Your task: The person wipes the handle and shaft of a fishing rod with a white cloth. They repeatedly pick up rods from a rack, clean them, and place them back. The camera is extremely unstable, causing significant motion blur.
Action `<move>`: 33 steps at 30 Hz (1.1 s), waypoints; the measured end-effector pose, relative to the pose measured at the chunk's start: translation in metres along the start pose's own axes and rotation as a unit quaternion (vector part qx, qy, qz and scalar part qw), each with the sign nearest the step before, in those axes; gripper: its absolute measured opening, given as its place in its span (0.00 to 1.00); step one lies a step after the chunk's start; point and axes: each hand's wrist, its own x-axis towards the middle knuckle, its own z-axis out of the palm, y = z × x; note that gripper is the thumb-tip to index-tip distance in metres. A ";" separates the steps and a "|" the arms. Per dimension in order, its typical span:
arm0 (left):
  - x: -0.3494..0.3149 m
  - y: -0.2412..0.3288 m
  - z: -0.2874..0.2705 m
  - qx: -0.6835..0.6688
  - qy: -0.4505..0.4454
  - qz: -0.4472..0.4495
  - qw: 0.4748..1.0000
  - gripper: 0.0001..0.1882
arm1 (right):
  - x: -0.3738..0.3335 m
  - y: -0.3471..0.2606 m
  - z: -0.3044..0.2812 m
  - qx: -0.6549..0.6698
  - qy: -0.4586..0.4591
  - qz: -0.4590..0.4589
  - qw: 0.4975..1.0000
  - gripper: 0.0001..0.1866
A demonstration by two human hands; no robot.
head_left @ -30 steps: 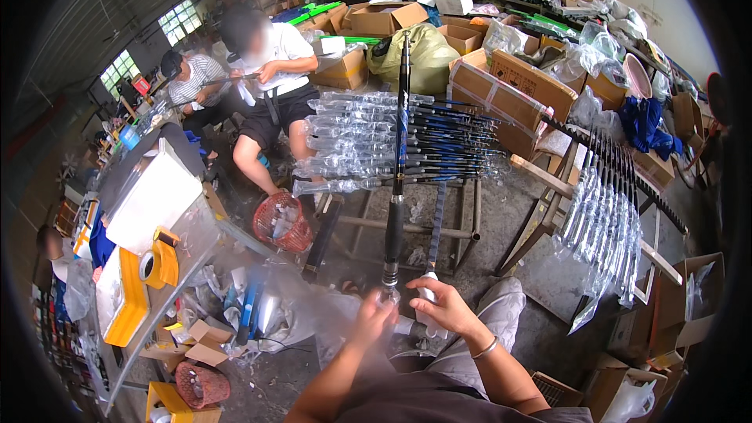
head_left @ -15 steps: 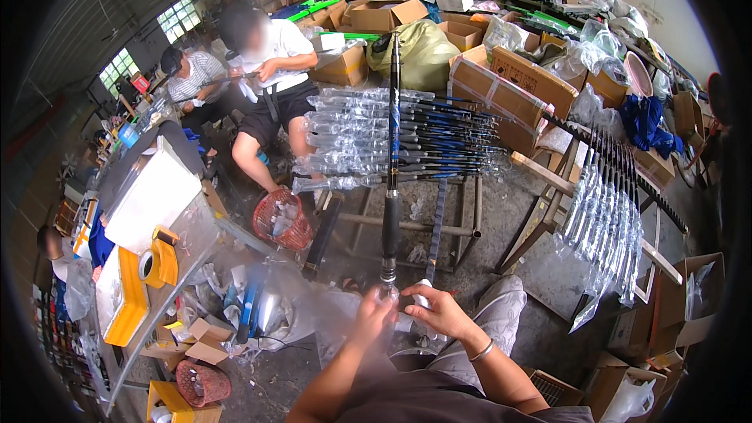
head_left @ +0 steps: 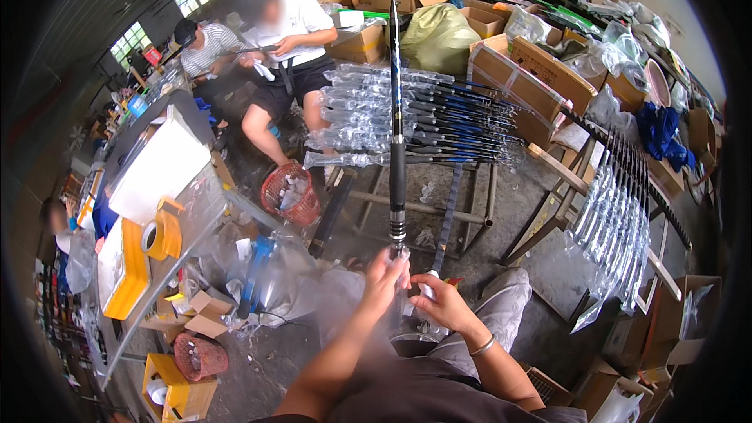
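A black fishing rod (head_left: 397,176) with blue markings stands almost upright in front of me. My left hand (head_left: 384,282) is closed round its lower end, where some clear plastic shows at the fingers. Just to the right, my right hand (head_left: 445,304) is curled, with thumb and fingers bent round a small white cylinder (head_left: 428,287). What that piece is, I cannot tell. Behind the rod, several rods in clear plastic sleeves (head_left: 345,125) lie side by side on a metal frame (head_left: 487,222).
More sleeved rods (head_left: 615,231) lean on a rack at right. A red basket (head_left: 291,202) stands near a seated co-worker (head_left: 294,35); another person (head_left: 207,47) sits beyond. At left, a table holds yellow tape rolls (head_left: 162,235). Cardboard boxes (head_left: 548,74) pile up behind.
The view has shifted, so the surroundings sit slightly differently. The rod and my left hand appear a little higher in the picture. My right hand keeps its curled shape beside the left.
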 end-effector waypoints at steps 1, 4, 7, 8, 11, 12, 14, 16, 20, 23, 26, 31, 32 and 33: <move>0.002 0.001 0.003 -0.007 0.012 0.000 1.000 0.08 | 0.000 0.000 -0.001 -0.010 -0.017 0.012 1.000 0.22; 0.007 0.007 0.011 -0.023 0.029 -0.002 0.999 0.08 | -0.001 0.002 -0.003 -0.040 -0.054 0.043 0.997 0.24; 0.011 0.006 0.018 -0.031 0.045 0.003 0.999 0.09 | -0.003 0.008 -0.001 -0.056 -0.065 0.058 0.995 0.26; 0.012 0.005 0.019 -0.031 0.049 0.008 0.998 0.10 | -0.004 0.012 0.000 -0.054 -0.070 0.061 0.994 0.27; 0.014 0.007 0.022 -0.038 0.048 0.015 0.998 0.11 | -0.007 0.015 0.001 -0.077 -0.065 0.053 0.993 0.27; 0.014 0.006 0.022 -0.043 0.047 0.017 0.998 0.11 | -0.007 0.015 0.002 -0.090 -0.059 0.048 0.993 0.27; 0.014 0.006 0.022 -0.049 0.047 0.020 0.997 0.11 | -0.008 0.014 0.002 -0.114 -0.057 0.051 0.991 0.26; 0.015 0.004 0.021 -0.054 0.048 0.019 0.997 0.11 | -0.008 0.013 0.002 -0.133 -0.057 0.054 0.988 0.25; 0.016 0.007 0.024 -0.056 0.049 0.021 0.997 0.11 | -0.010 0.020 0.005 -0.142 -0.056 0.051 0.987 0.25; 0.018 0.008 0.024 -0.052 0.058 0.020 0.997 0.10 | -0.010 0.029 0.008 -0.143 -0.059 0.040 0.987 0.25; 0.019 0.008 0.026 -0.060 0.060 0.018 0.996 0.10 | -0.011 0.028 0.008 -0.147 -0.063 0.032 0.987 0.25; 0.018 0.006 0.024 -0.062 0.050 0.022 0.997 0.11 | -0.011 0.014 0.007 -0.167 -0.058 0.039 0.983 0.24; 0.018 0.006 0.024 -0.063 0.049 0.024 0.997 0.11 | -0.011 0.010 0.007 -0.167 -0.056 0.040 0.984 0.24; 0.018 0.006 0.024 -0.065 0.047 0.027 0.996 0.11 | -0.011 0.009 0.007 -0.166 -0.055 0.040 0.984 0.24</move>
